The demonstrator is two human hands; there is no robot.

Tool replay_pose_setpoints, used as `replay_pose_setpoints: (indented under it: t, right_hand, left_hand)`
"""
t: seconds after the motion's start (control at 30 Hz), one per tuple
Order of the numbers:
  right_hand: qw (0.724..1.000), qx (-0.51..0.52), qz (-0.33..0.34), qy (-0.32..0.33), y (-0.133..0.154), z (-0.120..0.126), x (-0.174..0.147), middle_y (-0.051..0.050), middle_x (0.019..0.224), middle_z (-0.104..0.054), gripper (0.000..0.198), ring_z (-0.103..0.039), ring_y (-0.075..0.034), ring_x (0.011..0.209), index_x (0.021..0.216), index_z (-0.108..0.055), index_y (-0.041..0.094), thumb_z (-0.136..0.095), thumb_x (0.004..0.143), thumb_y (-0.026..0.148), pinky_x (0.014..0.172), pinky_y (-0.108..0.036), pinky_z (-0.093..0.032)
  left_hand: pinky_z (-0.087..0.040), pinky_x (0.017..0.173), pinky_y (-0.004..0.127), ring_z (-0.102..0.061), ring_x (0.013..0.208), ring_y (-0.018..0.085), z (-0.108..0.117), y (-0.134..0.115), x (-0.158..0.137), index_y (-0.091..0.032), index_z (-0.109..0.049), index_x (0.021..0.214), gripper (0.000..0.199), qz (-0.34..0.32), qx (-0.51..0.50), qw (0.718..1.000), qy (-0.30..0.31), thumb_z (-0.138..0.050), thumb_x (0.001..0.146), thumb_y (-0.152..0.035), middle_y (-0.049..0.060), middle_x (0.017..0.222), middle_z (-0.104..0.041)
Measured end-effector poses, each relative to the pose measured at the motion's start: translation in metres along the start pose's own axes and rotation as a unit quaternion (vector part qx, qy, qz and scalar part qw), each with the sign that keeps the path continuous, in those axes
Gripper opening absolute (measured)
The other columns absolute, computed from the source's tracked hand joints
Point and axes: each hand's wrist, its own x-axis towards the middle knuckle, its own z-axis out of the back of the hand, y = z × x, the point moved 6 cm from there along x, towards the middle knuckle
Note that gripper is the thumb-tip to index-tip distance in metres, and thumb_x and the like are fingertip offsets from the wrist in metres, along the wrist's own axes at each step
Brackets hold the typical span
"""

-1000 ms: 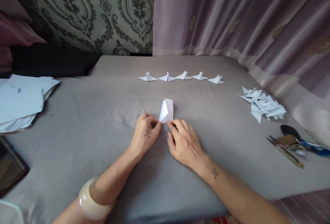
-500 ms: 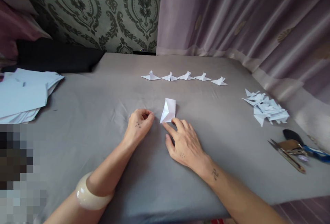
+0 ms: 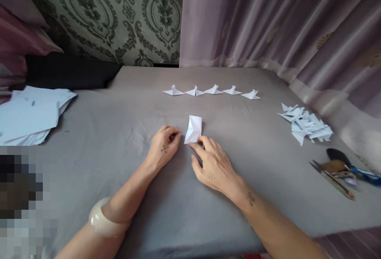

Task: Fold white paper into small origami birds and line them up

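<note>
A small piece of folded white paper (image 3: 194,127) lies on the grey cloth in front of me, with slanted creases across its face. My right hand (image 3: 212,163) rests palm down at its lower edge. The index fingertip touches the paper's near corner and the thumb is spread away from the other fingers. Just left of the paper is my left hand (image 3: 163,145), its thumb and index finger pressed together with nothing visible between them. A narrow gap separates those fingertips from the paper. A pale bangle (image 3: 104,219) circles my left forearm.
Several folded paper birds (image 3: 214,89) stand in a row farther back. More folded white pieces (image 3: 309,124) are heaped at the right, near scissors (image 3: 331,179). White paper sheets (image 3: 29,112) are stacked at the left, before a black cloth (image 3: 71,70).
My left hand has shifted slightly right, closer to the folded paper. The right hand keeps its place at the paper's lower edge. The camera view has tilted a little.
</note>
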Motion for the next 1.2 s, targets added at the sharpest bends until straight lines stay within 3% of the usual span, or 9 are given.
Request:
replay_pose_setpoints:
  t: [0.23, 0.3, 0.4, 0.5, 0.57, 0.7, 0.97, 1.07, 1.2]
  right_hand:
    - [0.994, 0.053, -0.059, -0.071, -0.025, 0.007, 0.001, -0.01, 0.099, -0.06, 0.022, -0.059, -0.021, 0.089, 0.1, -0.061, 0.016, -0.045, 0.085, 0.019, 0.079, -0.034, -0.049]
    - [0.987, 0.081, -0.092, -0.105, -0.031, 0.008, 0.002, -0.011, 0.098, -0.062, 0.025, -0.06, -0.02, 0.082, 0.107, -0.056, 0.015, -0.048, 0.085, 0.024, 0.074, -0.034, -0.05]
    - [0.969, 0.131, -0.142, -0.153, -0.038, 0.008, 0.004, -0.013, 0.107, -0.063, 0.048, -0.062, -0.019, 0.073, 0.12, -0.047, 0.015, -0.06, 0.08, 0.038, 0.069, -0.033, -0.051]
    - [0.95, 0.171, -0.186, -0.181, -0.051, 0.004, 0.008, -0.01, 0.101, -0.068, 0.036, -0.063, -0.017, 0.066, 0.112, -0.053, 0.017, -0.059, 0.082, 0.036, 0.067, -0.032, -0.05]
    - [0.942, 0.201, -0.201, -0.18, -0.063, 0.0, 0.012, -0.008, 0.089, -0.071, 0.021, -0.065, -0.018, 0.069, 0.101, -0.059, 0.019, -0.053, 0.085, 0.031, 0.068, -0.031, -0.05]
    - [0.927, 0.289, -0.201, -0.129, -0.081, -0.008, 0.018, -0.005, 0.077, -0.07, 0.017, -0.068, -0.017, 0.068, 0.092, -0.063, 0.019, -0.048, 0.084, 0.025, 0.066, -0.028, -0.05]
    - [0.92, 0.271, -0.235, -0.157, -0.073, 0.001, 0.016, -0.007, 0.102, -0.068, 0.049, -0.065, -0.014, 0.067, 0.118, -0.053, 0.018, -0.058, 0.069, 0.019, 0.072, -0.03, -0.052]
    - [0.908, 0.302, -0.228, -0.181, -0.079, -0.004, 0.019, -0.007, 0.097, -0.069, 0.036, -0.066, -0.015, 0.069, 0.112, -0.057, 0.018, -0.057, 0.077, 0.026, 0.072, -0.031, -0.052]
    - [0.88, 0.401, -0.205, -0.147, -0.089, -0.018, 0.027, -0.004, 0.087, -0.067, 0.027, -0.068, -0.015, 0.072, 0.106, -0.059, 0.018, -0.054, 0.082, 0.027, 0.069, -0.03, -0.055]
  left_hand:
    - [-0.049, 0.083, 0.036, -0.053, 0.096, 0.021, -0.019, -0.003, -0.005, -0.024, -0.067, 0.111, 0.035, -0.183, 0.107, 0.977, 0.021, -0.041, 0.09, -0.016, 0.008, 0.106, -0.058]
    - [-0.049, 0.083, 0.036, -0.052, 0.095, 0.021, -0.022, -0.004, -0.006, -0.025, -0.067, 0.111, 0.033, -0.198, 0.11, 0.974, 0.023, -0.043, 0.091, -0.018, 0.008, 0.106, -0.057]
    - [-0.048, 0.085, 0.037, -0.052, 0.095, 0.022, -0.025, -0.009, -0.007, -0.024, -0.068, 0.11, 0.029, -0.218, 0.101, 0.97, 0.034, -0.047, 0.091, -0.021, 0.008, 0.106, -0.057]
    - [-0.048, 0.084, 0.035, -0.052, 0.093, 0.021, -0.028, -0.014, -0.009, -0.022, -0.068, 0.11, 0.034, -0.243, 0.094, 0.964, 0.056, -0.044, 0.088, -0.013, 0.009, 0.105, -0.057]
    - [-0.047, 0.084, 0.036, -0.05, 0.092, 0.021, -0.028, -0.016, -0.011, -0.021, -0.067, 0.111, 0.04, -0.259, 0.105, 0.959, 0.055, -0.043, 0.082, -0.006, 0.01, 0.108, -0.056]
    - [-0.043, 0.088, 0.044, -0.045, 0.099, 0.026, -0.023, -0.019, -0.013, -0.022, -0.063, 0.119, 0.054, -0.276, 0.182, 0.944, 0.006, -0.046, 0.073, -0.001, 0.012, 0.123, -0.049]
    - [-0.043, 0.083, 0.042, -0.044, 0.107, 0.029, -0.026, -0.018, -0.013, -0.023, -0.064, 0.116, 0.043, -0.294, 0.239, 0.925, 0.003, -0.045, 0.081, -0.005, 0.011, 0.125, -0.052]
    - [-0.043, 0.079, 0.04, -0.045, 0.108, 0.029, -0.025, -0.02, -0.013, -0.024, -0.064, 0.114, 0.039, -0.303, 0.245, 0.921, -0.002, -0.045, 0.084, -0.007, 0.011, 0.125, -0.054]
    - [-0.04, 0.084, 0.042, -0.044, 0.113, 0.03, -0.02, -0.024, -0.016, -0.024, -0.066, 0.11, 0.035, -0.311, 0.265, 0.912, -0.031, -0.044, 0.088, -0.008, 0.01, 0.125, -0.057]
